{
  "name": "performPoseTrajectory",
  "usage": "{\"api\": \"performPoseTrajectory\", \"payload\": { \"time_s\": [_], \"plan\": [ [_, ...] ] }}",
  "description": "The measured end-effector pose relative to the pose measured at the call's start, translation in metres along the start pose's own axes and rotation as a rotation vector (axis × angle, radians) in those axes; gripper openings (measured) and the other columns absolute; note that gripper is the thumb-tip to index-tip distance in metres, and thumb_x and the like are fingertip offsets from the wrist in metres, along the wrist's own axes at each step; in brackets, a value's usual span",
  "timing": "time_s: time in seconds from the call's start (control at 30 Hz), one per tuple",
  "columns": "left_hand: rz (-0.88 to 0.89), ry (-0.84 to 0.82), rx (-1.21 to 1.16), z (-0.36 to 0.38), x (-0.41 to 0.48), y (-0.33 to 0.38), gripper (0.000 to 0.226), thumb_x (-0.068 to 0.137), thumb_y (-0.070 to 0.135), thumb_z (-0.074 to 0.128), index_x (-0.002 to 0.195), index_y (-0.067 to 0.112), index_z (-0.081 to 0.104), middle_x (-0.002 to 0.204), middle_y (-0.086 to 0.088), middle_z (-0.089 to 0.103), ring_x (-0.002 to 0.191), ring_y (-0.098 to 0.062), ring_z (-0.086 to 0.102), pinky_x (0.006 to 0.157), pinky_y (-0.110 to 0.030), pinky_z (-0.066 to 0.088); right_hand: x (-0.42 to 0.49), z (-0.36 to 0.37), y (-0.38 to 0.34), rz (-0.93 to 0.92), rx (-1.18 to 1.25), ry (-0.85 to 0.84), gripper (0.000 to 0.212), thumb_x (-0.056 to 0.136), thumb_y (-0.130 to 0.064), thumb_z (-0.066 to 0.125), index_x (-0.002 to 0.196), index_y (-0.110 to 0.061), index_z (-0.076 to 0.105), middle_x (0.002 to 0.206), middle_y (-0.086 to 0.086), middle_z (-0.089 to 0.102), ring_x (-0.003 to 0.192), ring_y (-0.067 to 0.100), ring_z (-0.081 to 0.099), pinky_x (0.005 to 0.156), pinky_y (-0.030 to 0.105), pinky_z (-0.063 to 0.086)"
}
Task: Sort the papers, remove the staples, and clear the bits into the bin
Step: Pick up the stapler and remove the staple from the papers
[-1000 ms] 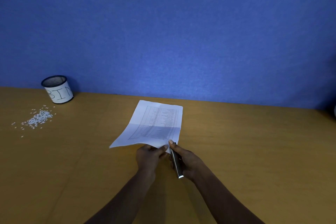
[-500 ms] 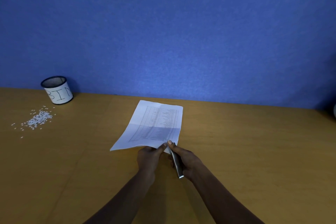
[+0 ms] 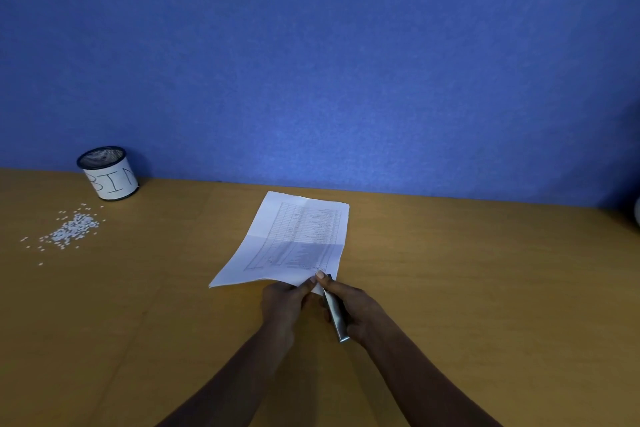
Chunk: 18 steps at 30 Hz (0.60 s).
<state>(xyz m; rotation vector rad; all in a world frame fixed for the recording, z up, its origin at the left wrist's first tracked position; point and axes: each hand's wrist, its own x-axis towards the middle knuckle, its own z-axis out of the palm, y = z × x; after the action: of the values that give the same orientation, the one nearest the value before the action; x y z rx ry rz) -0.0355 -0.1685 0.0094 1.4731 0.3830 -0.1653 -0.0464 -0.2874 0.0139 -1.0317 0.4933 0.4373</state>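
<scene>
Nothing is shifting since half a second ago: the left hand (image 3: 282,302) is still pinching the near corner of the papers (image 3: 294,236), and the right hand (image 3: 351,305) is keeping its grip round a metal tool (image 3: 335,317). The papers are lying mid-way across the table (image 3: 485,288), long axis pointing toward the wall (image 3: 311,62).

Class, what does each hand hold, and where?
The left hand pinches the papers at the near corner; the right hand grips a metal tool by its middle.

**One head-worn view, tilted forward and down**

The single wide-angle camera looks down across the table (image 3: 485,288) toward the blue wall (image 3: 311,62) at 12 o'clock. The left hand (image 3: 282,302) and right hand (image 3: 356,305) reach in from 6 o'clock, nearest the lens. The bin (image 3: 107,177) stands far off at 9 o'clock.
</scene>
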Motion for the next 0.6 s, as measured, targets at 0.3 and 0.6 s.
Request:
{"api": "performPoseTrajectory", "payload": {
  "time_s": [0.3,0.6],
  "plan": [
    [0.012,-0.004,0.027,0.000,-0.001,-0.001,0.020,0.074,0.016,0.076,0.088,0.004,0.069,0.078,-0.006,0.069,0.073,-0.020,0.063,0.063,-0.026,0.049,0.011,-0.001,0.008,-0.006,-0.058,0.042,0.065,0.055,-0.033,0.081,0.107,0.004,0.066,0.087,0.015,0.069,0.068,0.021,0.069,0.057,0.027,0.055],
    [-0.192,-0.197,-0.092,0.010,-0.003,-0.005,0.047,0.078,0.045,0.065,0.111,0.012,0.062,0.105,-0.009,0.069,0.099,-0.024,0.064,0.084,-0.037,0.052,0.013,-0.004,0.007,-0.033,-0.060,0.125,0.053,0.066,-0.028,0.082,0.102,0.007,0.065,0.078,0.015,0.070,0.065,0.022,0.069,0.059,0.029,0.055]
  ]
}}
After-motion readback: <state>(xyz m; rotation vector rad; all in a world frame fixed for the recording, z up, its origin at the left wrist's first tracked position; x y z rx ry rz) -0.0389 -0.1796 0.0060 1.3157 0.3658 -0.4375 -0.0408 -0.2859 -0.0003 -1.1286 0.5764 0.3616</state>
